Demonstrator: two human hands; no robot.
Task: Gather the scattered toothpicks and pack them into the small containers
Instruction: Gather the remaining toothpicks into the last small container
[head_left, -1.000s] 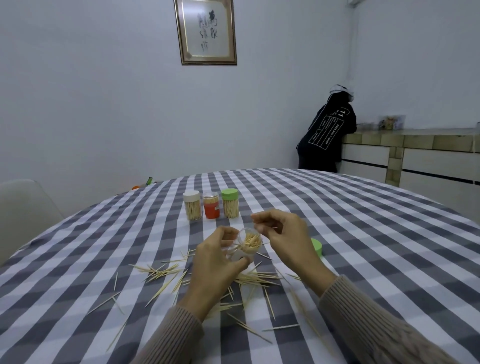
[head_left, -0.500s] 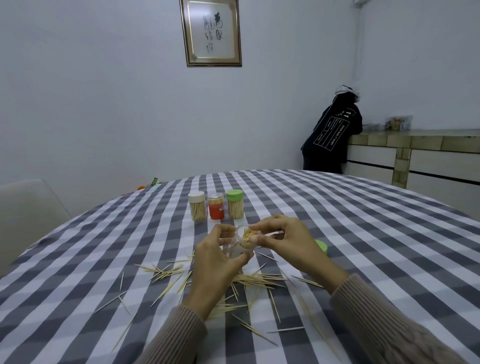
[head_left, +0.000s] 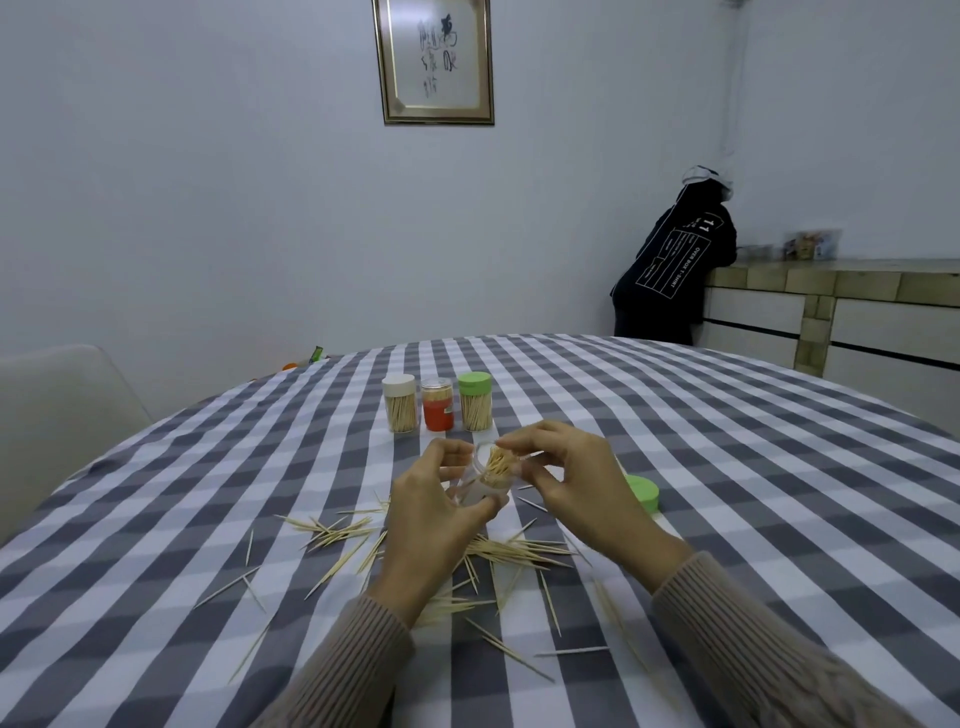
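My left hand (head_left: 434, 514) grips a small clear container (head_left: 491, 475), tilted and partly filled with toothpicks, above the checked tablecloth (head_left: 727, 493). My right hand (head_left: 571, 483) has its fingertips at the container's open mouth, pinching toothpicks there. Several loose toothpicks (head_left: 519, 553) lie scattered on the cloth under and around both hands. A loose green lid (head_left: 643, 492) lies just right of my right hand. Behind stand three closed containers: a white-lidded one (head_left: 400, 402), a red one (head_left: 437, 405), a green-lidded one (head_left: 475, 400).
A pale chair (head_left: 57, 410) stands at the table's left edge. A person in a dark hoodie (head_left: 670, 270) leans on a counter (head_left: 841, 291) at the back right. Small orange and green items (head_left: 306, 359) sit at the far table edge.
My right hand has come in from beside the container to its mouth, bringing toothpicks to it. My left hand has kept its grip on the container.
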